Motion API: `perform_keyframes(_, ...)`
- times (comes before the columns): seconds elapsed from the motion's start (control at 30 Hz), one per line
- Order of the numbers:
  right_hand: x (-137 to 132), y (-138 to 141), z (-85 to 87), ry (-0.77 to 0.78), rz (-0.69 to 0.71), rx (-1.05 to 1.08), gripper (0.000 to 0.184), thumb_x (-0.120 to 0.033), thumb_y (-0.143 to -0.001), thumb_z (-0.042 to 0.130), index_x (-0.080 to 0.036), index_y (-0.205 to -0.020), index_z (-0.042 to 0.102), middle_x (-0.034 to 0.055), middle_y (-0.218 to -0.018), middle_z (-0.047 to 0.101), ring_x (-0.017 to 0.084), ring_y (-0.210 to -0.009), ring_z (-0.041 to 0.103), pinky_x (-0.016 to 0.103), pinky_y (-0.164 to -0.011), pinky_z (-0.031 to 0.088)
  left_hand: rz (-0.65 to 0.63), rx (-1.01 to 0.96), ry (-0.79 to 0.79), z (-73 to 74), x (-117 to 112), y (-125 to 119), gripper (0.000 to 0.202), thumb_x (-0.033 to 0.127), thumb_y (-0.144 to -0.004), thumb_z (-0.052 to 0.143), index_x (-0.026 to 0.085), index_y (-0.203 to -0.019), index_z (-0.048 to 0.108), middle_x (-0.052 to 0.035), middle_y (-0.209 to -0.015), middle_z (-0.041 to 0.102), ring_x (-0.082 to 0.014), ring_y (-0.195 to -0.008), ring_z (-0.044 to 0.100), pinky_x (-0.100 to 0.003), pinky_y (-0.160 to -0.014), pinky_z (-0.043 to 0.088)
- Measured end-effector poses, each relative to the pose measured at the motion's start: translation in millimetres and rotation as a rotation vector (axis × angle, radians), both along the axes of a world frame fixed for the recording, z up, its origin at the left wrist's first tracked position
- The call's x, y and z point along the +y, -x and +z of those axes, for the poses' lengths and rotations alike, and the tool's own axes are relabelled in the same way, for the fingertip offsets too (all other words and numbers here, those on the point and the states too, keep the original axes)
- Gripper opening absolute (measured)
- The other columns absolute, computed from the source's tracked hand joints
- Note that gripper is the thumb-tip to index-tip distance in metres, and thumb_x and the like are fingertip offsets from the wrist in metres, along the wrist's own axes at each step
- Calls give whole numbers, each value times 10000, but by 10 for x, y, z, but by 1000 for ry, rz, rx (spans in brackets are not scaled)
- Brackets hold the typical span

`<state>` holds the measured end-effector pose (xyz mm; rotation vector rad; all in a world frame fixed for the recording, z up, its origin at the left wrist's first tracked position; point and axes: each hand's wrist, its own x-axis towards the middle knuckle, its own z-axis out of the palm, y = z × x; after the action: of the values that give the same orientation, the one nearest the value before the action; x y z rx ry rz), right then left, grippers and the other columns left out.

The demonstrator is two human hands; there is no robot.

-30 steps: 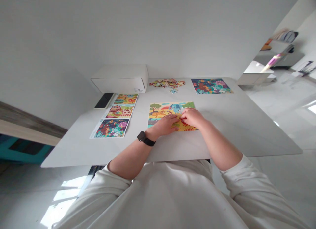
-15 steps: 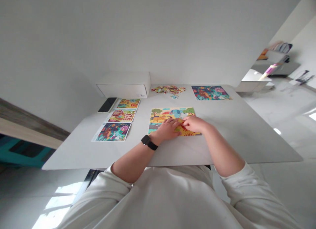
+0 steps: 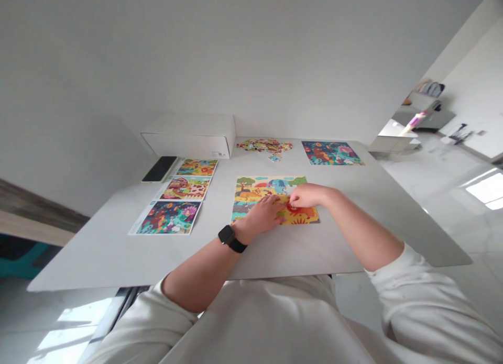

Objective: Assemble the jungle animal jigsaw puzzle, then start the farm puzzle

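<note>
A colourful animal jigsaw puzzle (image 3: 247, 195) lies flat on the table in front of me, its picture looking joined together. My left hand (image 3: 264, 214), with a black watch at the wrist, rests on the puzzle's middle, palm down and fingers stretched out. Just to its right, my right hand (image 3: 306, 195) is curled, with its fingertips pressed down on the puzzle above an orange-red patch. Whether a piece is held under those fingertips is hidden. Both hands cover part of the picture.
A heap of loose puzzle pieces (image 3: 264, 145) lies by the wall, with a blue piece (image 3: 274, 158) before it. A dark-blue puzzle (image 3: 332, 153) is at the back right. Left are a white box (image 3: 188, 144), a phone (image 3: 159, 169) and picture sheets, the nearest sheet (image 3: 168, 217) dark blue.
The view has shifted slightly. My right hand is more curled, and more of the orange-red patch shows below its fingers. My left hand stays on the puzzle.
</note>
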<state>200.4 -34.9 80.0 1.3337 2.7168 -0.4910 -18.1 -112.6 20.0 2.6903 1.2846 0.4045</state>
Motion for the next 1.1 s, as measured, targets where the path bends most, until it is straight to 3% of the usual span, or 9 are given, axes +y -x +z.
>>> perform_keyframes(0.07, 132, -7, 87, 185, 74, -78, 231, -322, -845, 674, -251, -647, 770, -60, -542, 633, 123, -529, 546, 255, -596, 411, 20, -8, 13, 4, -23, -1, 430, 404, -978, 644, 246, -1373, 708, -161, -1377, 609, -319, -1290, 605, -465, -1134, 510)
perform_keyframes(0.13, 314, 12, 148, 234, 39, -54, 216, -328, -869, 664, -265, -738, 824, -54, -629, 716, 139, -585, 607, 259, -617, 431, 35, -6, 23, 3, -36, -5, 440, 416, -979, 645, 241, -1379, 706, -171, -1390, 592, -322, -1280, 610, -466, -1123, 514)
perform_keyframes(0.23, 662, 92, 155, 134, -93, 46, 178, -327, -877, 710, -289, -931, 875, -22, -891, 838, 193, -791, 729, 267, -727, 494, 41, -1, 20, -14, -33, -13, 443, 424, -978, 656, 231, -1373, 709, -179, -1546, 519, -355, -1381, 549, -504, -1193, 451)
perform_keyframes(0.37, 1129, 267, 28, -27, -197, 92, 248, -277, -933, 680, -277, -1098, 866, 33, -1162, 836, 237, -1086, 760, 275, -907, 518, 41, 12, 23, -19, -18, -27, 444, 462, -994, 640, 225, -1364, 705, -153, -1574, 548, -361, -1442, 494, -538, -1250, 369)
perform_keyframes(0.6, 1630, 513, -298, -148, -368, 85, 376, -246, -987, 636, -247, -1344, 753, 89, -1329, 770, 252, -1234, 700, 316, -1030, 509, 67, 59, 44, 63, -37, -38, 448, 489, -992, 652, 233, -1355, 713, -142, -1542, 574, -356, -1406, 517, -541, -1255, 350)
perform_keyframes(0.7, 1761, 593, -372, -193, -443, 49, 398, -388, -1005, 650, -202, -1349, 729, 161, -1360, 733, 303, -1266, 676, 371, -1035, 514, 74, 53, 58, 68, -47, -37, 451, 493, -983, 669, 256, -1364, 709, -131, -1511, 590, -358, -1410, 511, -556, -1261, 345)
perform_keyframes(0.87, 1914, 763, -441, -172, -582, 18, 629, -598, -926, 723, -143, -1361, 702, 259, -1474, 615, 378, -1282, 658, 437, -1017, 536, 84, 34, 77, 54, -50, -40, 436, 489, -981, 673, 268, -1355, 715, -129, -1496, 590, -359, -1414, 508, -573, -1273, 333)
perform_keyframes(0.97, 2010, 814, -488, -149, -648, 37, 662, -564, -869, 793, -133, -1362, 697, 281, -1476, 595, 389, -1245, 675, 451, -996, 546, 81, 25, 79, 51, -56, -31, 427, 497, -980, 674, 264, -1335, 721, -124, -1482, 597, -357, -1399, 517, -578, -1274, 335)
perform_keyframes(1.1, 2177, 776, -514, -66, -640, 91, 542, -438, -715, 921, -187, -1171, 768, 196, -1272, 734, 366, -1186, 698, 425, -970, 552, 70, 9, 65, 47, -74, -25, 433, 482, -984, 671, 254, -1351, 704, -126, -1492, 587, -353, -1419, 500, -567, -1265, 352)
